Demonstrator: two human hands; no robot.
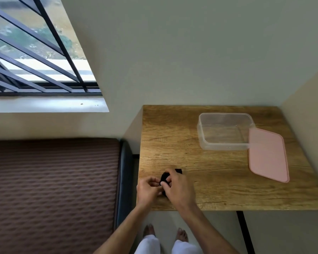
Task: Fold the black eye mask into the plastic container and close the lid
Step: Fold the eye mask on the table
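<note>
The black eye mask lies bunched at the near left corner of the wooden table, mostly hidden under my fingers. My left hand pinches its near end. My right hand covers and grips it from the right. The clear plastic container stands open and empty at the far right of the table. Its pink lid lies flat beside it, one corner resting against the container's right rim.
A brown quilted mattress lies left of the table, close to its edge. A barred window is above it. Walls bound the table at the back and right. My feet are below the table's front edge.
</note>
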